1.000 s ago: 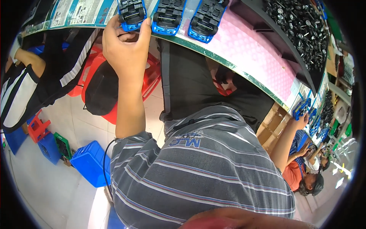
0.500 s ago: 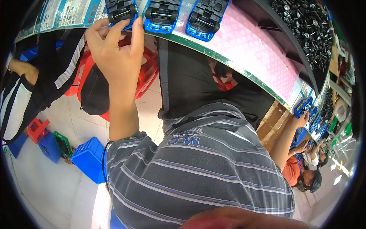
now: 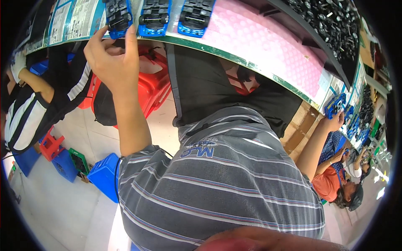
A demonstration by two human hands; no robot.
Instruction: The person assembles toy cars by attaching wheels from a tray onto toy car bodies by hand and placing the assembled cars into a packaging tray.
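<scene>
Shifted leftward, left hand [image 3: 112, 58] pinches a ribbed blue-and-black plastic block [image 3: 118, 16] on the green-edged bench [image 3: 234, 54].

Blue-bordered printed sheets [image 3: 71, 21] lie along bench's left end.

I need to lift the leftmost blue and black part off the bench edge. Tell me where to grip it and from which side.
Take the leftmost blue and black part across its long blue side walls, coming from the near bench edge, where its end overhangs toward you. The left hand already has thumb and fingers there. Its neighbour sits close, so keep the grip narrow.
</scene>
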